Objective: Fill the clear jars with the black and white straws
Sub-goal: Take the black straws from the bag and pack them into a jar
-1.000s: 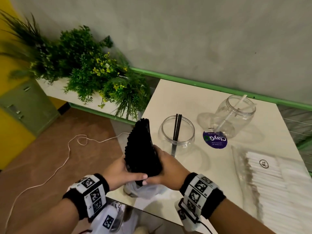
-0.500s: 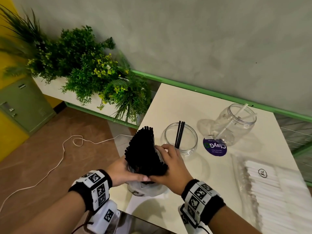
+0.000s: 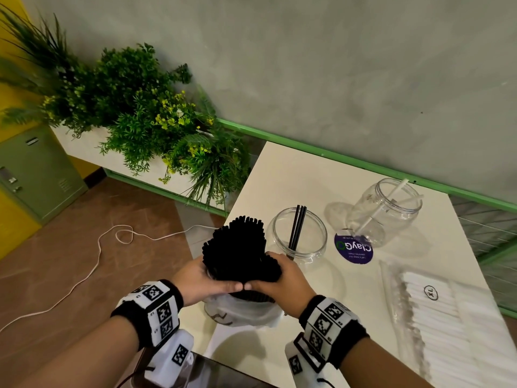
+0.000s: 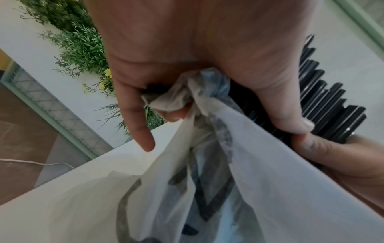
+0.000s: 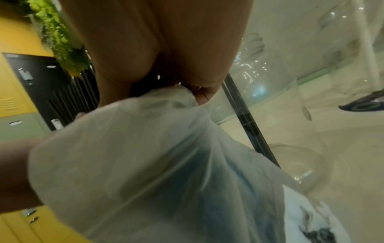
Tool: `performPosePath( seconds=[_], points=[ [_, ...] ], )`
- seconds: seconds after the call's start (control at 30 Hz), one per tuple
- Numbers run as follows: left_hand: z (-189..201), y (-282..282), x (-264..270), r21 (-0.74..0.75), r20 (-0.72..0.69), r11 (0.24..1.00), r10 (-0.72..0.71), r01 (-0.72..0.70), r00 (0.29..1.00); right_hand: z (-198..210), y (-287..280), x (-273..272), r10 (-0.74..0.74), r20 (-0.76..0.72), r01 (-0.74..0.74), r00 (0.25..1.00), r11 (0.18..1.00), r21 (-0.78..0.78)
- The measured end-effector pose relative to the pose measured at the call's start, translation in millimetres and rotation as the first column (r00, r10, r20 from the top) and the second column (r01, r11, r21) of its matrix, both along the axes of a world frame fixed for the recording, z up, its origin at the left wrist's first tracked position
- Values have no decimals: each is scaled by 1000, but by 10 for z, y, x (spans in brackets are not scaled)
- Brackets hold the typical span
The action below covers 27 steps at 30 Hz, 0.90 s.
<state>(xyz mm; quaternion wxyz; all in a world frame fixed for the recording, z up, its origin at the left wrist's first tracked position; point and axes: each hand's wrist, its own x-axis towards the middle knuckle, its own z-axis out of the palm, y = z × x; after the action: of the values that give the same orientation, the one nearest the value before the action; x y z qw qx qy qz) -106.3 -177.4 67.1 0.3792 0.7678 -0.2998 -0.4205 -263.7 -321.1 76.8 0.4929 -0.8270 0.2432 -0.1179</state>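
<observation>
The white table [image 3: 307,177] is set with a packet of white straws [image 3: 436,312] and two clear jars [image 3: 299,236]; the black straw bundle [image 3: 237,253], above its plastic bag [image 3: 240,312], is gripped by the left hand [image 3: 201,278] and right hand [image 3: 282,281], fingers curled round it.

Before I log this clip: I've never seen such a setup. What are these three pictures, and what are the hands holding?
No robot here: a person wears three cameras. The wide picture comes from the head; the two close ones look along each wrist. The left hand and right hand together grip a bundle of black straws standing in a thin plastic bag. On the white table stand two clear jars: the near jar holds a few black straws, the far jar a white one. A pack of white straws lies on the right.
</observation>
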Motion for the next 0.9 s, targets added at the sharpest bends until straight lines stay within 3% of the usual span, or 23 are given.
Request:
performPosePath(
  seconds=[0.17, 0.4, 0.53, 0.7, 0.9],
  points=[
    [37, -22, 10, 19, 94, 1000, -15, 13, 995, 173, -11, -19, -22, 91, 10, 996, 990, 138],
    [92, -11, -8, 3, 75, 1000, -12, 12, 997, 353, 3, 51, -74, 201, 22, 977, 968, 250],
    [130, 21, -31, -18, 75, 997, -73, 75, 995, 390, -4, 103, -140, 212, 114, 967, 985, 128],
    [83, 20, -28, -40, 113, 999, -24, 28, 993, 497, 53, 149, -167, 299, 211, 940, 970, -120],
    [125, 14, -20, -21, 109, 998, -56, 59, 992, 605, 21, 187, -136, 433, 219, 891, 965, -146]
  ],
)
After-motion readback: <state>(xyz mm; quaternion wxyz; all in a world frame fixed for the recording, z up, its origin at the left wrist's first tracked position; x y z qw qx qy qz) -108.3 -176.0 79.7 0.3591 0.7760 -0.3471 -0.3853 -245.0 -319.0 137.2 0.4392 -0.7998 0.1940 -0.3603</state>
